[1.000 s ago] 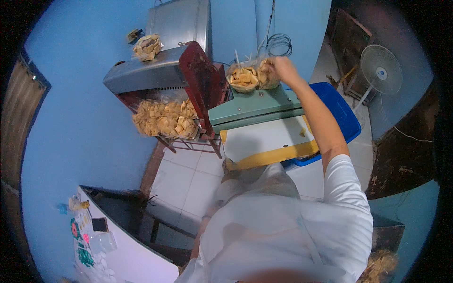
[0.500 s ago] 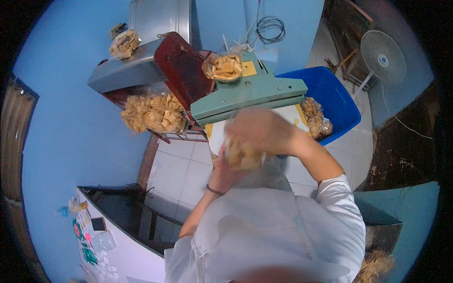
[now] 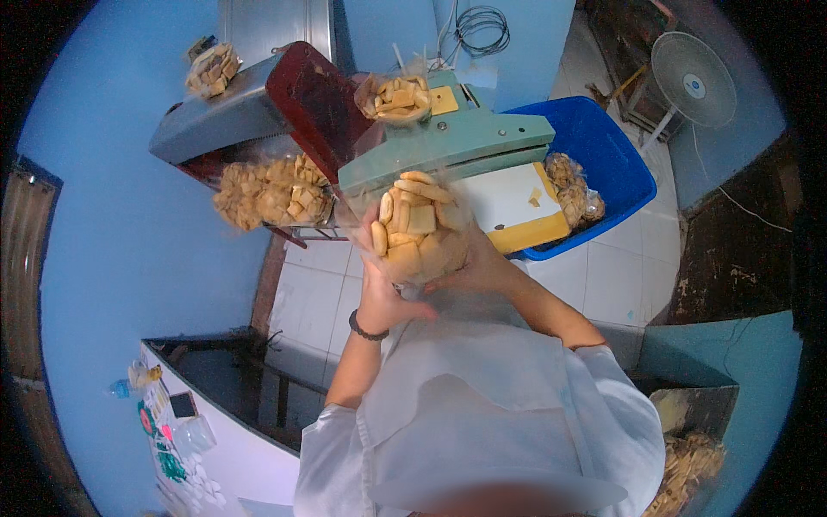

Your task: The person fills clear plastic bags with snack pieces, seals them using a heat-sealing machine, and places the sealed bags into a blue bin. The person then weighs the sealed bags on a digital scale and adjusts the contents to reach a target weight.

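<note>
A clear bag of pale golden biscuit pieces [image 3: 412, 226] is held up in front of my body. My left hand [image 3: 382, 302], with a dark bracelet at the wrist, grips it from below on the left; my right hand [image 3: 478, 267] wraps round its right side, fingers mostly hidden behind it. Just beyond is a green sealing machine [image 3: 491, 134] with a white, yellow-edged board [image 3: 517, 202] on its near side. Another biscuit bag [image 3: 401, 102] stands on top of the machine.
A blue bin [image 3: 629, 189] holding bags sits right of the machine. Piled bags [image 3: 263, 194] lie under a steel-and-red machine [image 3: 220, 112] at left. A white table [image 3: 228, 470] with small items is lower left, a fan [image 3: 693, 84] upper right, more biscuits [image 3: 689, 470] lower right.
My right hand has come down from the bags atop the sealer with one of them, joined by my left hand; the bag is now upright and clearly seen in both.
</note>
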Motion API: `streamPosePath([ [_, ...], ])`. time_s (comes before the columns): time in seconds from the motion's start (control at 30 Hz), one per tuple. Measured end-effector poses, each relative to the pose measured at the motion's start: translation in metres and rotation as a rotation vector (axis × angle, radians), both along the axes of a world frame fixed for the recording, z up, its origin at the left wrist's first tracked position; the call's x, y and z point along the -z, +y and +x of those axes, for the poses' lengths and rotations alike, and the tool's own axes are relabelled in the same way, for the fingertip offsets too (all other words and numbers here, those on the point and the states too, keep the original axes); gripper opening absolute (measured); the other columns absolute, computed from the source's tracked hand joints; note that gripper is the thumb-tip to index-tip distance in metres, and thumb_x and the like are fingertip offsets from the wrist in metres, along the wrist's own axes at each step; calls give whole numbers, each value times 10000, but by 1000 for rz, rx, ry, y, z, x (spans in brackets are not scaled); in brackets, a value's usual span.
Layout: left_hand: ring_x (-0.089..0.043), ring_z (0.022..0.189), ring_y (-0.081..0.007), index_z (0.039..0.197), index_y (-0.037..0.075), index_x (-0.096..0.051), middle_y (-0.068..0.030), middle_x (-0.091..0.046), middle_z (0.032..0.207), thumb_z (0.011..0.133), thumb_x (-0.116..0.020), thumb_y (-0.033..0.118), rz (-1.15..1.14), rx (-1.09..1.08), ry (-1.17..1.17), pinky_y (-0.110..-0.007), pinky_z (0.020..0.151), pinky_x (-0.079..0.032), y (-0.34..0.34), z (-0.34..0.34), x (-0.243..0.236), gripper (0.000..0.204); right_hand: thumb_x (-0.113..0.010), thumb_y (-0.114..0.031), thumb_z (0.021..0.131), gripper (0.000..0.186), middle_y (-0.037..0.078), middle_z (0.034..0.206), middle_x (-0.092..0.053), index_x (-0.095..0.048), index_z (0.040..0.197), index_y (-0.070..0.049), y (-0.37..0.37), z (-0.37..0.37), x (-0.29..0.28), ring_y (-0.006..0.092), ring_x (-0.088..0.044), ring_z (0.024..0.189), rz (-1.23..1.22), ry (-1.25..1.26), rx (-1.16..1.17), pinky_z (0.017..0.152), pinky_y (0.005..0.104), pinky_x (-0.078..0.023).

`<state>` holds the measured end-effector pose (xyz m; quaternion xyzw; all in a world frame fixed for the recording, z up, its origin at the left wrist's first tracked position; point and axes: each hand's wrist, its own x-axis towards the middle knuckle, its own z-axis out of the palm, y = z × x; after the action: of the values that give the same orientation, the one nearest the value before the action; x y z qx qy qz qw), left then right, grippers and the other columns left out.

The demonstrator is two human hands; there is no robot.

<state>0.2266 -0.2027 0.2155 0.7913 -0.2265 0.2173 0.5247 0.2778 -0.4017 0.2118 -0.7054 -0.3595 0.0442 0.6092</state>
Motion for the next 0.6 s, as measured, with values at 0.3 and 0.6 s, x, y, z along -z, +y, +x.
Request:
streamPosePath([
  [0.3, -406, 1350, -310, 1511, 12, -125, -160, -340, 1471, 579, -928, 442, -496, 24, 196, -416, 1107, -380, 1, 11, 76, 1303, -784, -358, 800, 1049, 251, 1553, -236, -127, 1536, -2, 20, 14, 52, 373, -233, 1453, -132, -157, -9, 1194, 438, -200],
  [0.6, -290, 1438, -406, 1369, -35, -495, -261, -291, 1554, 1020, -440, 370, -179, -297, -97, -453, 1184, -172, -10, 15, 66, 537, -533, -130, 998, 397, 185, 1489, -432, -507, 1370, 8, 33, -16, 26, 300, -415, 1380, -16, -117, 233, 1127, 384, -331],
])
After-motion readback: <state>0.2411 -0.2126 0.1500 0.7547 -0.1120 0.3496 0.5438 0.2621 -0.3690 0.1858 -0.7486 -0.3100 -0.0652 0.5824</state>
